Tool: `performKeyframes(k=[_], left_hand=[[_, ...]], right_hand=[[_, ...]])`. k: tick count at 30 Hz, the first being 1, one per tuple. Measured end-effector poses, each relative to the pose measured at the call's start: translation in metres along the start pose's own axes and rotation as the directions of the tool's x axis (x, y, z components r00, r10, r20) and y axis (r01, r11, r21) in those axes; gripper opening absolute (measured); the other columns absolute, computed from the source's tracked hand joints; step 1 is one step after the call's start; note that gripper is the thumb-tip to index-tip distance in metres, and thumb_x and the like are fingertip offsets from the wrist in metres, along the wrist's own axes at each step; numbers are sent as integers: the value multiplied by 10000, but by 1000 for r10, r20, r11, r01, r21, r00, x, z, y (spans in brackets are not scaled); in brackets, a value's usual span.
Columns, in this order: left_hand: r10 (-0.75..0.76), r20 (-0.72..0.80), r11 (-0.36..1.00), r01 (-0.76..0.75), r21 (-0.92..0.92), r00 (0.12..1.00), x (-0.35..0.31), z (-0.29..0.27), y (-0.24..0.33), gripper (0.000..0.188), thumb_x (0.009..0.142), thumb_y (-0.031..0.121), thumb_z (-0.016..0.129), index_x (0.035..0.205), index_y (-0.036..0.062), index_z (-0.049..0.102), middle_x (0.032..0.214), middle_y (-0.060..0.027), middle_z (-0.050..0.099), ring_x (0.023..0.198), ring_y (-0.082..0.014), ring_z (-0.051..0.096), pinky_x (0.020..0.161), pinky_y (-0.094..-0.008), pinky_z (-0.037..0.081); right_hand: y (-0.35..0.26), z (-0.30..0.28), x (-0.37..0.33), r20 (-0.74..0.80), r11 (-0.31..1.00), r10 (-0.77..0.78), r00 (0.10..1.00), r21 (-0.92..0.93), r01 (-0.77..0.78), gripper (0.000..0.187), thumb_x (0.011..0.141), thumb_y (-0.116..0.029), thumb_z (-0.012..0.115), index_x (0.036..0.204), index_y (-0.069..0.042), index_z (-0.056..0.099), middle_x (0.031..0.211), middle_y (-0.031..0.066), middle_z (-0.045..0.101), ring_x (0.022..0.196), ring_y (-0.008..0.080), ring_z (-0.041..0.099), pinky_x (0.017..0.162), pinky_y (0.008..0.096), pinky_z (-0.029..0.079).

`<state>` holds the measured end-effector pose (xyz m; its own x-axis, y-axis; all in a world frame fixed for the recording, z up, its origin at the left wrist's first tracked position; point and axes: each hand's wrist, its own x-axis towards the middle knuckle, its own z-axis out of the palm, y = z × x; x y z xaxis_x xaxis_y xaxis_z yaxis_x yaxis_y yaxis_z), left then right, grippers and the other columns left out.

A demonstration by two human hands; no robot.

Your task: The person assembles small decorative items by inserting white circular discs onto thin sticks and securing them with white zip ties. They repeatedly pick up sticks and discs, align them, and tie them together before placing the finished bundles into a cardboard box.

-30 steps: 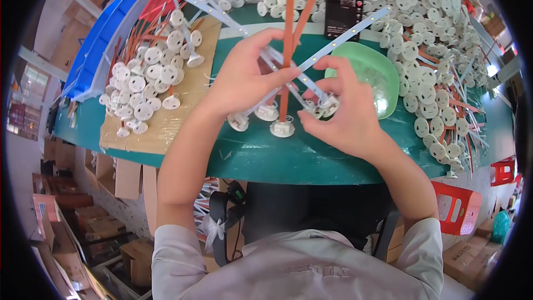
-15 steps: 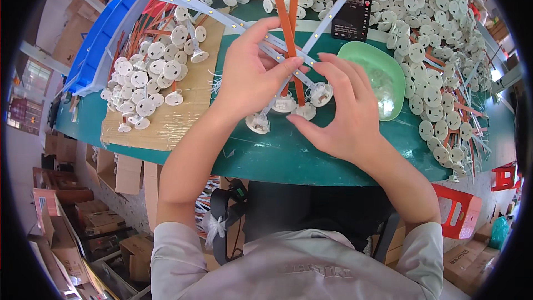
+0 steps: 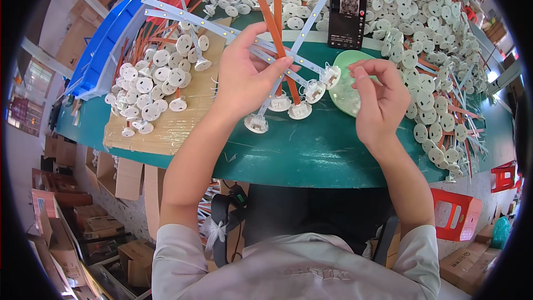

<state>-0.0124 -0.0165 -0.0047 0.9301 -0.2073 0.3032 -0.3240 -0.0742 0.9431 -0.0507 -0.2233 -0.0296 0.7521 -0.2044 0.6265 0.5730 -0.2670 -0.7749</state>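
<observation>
My left hand (image 3: 244,83) is closed around a fanned bundle of LED strips (image 3: 208,24), some white with small yellow diodes and some with orange faces (image 3: 265,6). Round white end caps (image 3: 300,110) hang at their lower ends, open sides with small parts facing up. To the right, my right hand (image 3: 383,103) is raised by the light green bowl (image 3: 336,90), thumb and forefinger pinched together. Whatever sits in that pinch is too small to make out. Small clear pieces seem to lie in the bowl, partly hidden by my hand.
A heap of capped strips (image 3: 147,86) lies on cardboard (image 3: 161,133) at left, beside a long blue bin (image 3: 105,41). More capped strips (image 3: 430,100) crowd the right and back. A phone (image 3: 347,14) stands behind the bowl. The green table's edge curves in front of me.
My right hand has left the end caps and moved right to the bowl, its fingers now pinched. My left hand keeps its hold, the bundle shifting slightly left and fanning more.
</observation>
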Motion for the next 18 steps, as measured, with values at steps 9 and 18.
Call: performKeyframes(k=[9, 18], left_hand=[[244, 34, 966, -246, 85, 969, -6, 10, 25, 929, 791, -120, 578, 1500, 148, 40, 932, -147, 665, 783, -217, 688, 674, -312, 565], [166, 415, 865, -334, 374, 894, -19, 0, 53, 955, 700, -151, 509, 1520, 157, 126, 1037, -182, 646, 805, -295, 666, 740, -352, 523]], right_hand=[[-28, 15, 41, 423, 959, 218, 880, -260, -113, 562, 717, -458, 757, 988, 24, 658, 846, 146, 663, 733, 238, 624, 707, 366, 501], [-41, 42, 27, 688, 900, 206, 696, 147, -411, 370, 786, -72, 649, 1138, 18, 577, 905, 50, 627, 789, 94, 588, 638, 254, 473]])
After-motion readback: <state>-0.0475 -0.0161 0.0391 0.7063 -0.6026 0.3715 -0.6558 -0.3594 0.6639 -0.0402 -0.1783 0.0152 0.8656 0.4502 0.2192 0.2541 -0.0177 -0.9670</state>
